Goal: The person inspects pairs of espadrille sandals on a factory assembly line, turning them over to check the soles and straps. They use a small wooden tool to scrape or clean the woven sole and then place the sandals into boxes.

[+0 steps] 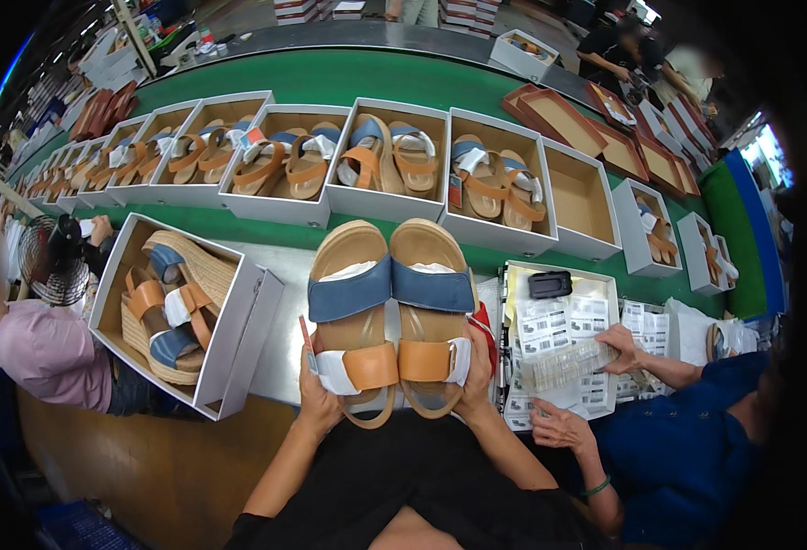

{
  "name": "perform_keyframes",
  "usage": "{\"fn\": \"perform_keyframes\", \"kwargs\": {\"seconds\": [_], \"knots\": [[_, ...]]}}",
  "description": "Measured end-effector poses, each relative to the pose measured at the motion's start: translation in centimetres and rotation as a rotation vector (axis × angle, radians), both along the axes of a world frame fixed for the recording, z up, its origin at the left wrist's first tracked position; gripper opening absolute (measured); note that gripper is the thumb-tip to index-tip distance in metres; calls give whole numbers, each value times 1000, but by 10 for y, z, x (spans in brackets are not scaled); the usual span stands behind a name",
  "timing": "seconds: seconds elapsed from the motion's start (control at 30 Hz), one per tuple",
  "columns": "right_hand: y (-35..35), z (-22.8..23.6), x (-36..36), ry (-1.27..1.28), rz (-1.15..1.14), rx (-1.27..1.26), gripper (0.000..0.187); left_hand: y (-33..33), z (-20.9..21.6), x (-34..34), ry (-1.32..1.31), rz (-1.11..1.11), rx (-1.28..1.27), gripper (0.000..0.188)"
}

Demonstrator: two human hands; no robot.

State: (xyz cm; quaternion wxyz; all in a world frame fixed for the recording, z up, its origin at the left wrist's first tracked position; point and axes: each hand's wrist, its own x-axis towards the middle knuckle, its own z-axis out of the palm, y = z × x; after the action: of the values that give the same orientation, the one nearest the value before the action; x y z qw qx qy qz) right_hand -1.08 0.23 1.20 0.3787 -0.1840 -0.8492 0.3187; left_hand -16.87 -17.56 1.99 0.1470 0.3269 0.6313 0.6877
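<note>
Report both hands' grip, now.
Left hand: holding the left sandal by its outer side.
Right hand: holding the right sandal by its outer side.

Gap between sandals and left shoebox; label tray blocks right.

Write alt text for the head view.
A left hand and right hand hold blue-and-tan sandals side by side. Wedge sandals lie in a white shoebox at left; a co-worker reaches over label sheets at right. Boxed sandals line a green surface beyond.

Caged fan, apparently black
</note>
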Motion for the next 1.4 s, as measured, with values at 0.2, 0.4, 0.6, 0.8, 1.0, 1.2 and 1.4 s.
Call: {"fn": "perform_keyframes", "kwargs": {"seconds": [0.2,0.4,0.6,0.8,1.0,1.2,1.4], "knots": [[6,39,6,-58,-64,105,54,0,19,-3,-75,-16,12,63],[6,50,5,61,-44,11,54,-8,15,-12,252,65,-135,55],[8,66,7,-52,-165,342,60,-12,30,-15,566,239,-329,43],[3,63,4,-72,-178,383,62,-14,37,-13,749,266,-382,39],[0,49,3,44,-175,52,55,-18,33,-22,587,183,-327,57],[-18,-25,17,726,529,-1973,70,-26,-16,-14,-1225,-393,347,66],[-36,11,-7,659,881,-2128,73,-25,-2,4,-1456,-383,444,56]]}}
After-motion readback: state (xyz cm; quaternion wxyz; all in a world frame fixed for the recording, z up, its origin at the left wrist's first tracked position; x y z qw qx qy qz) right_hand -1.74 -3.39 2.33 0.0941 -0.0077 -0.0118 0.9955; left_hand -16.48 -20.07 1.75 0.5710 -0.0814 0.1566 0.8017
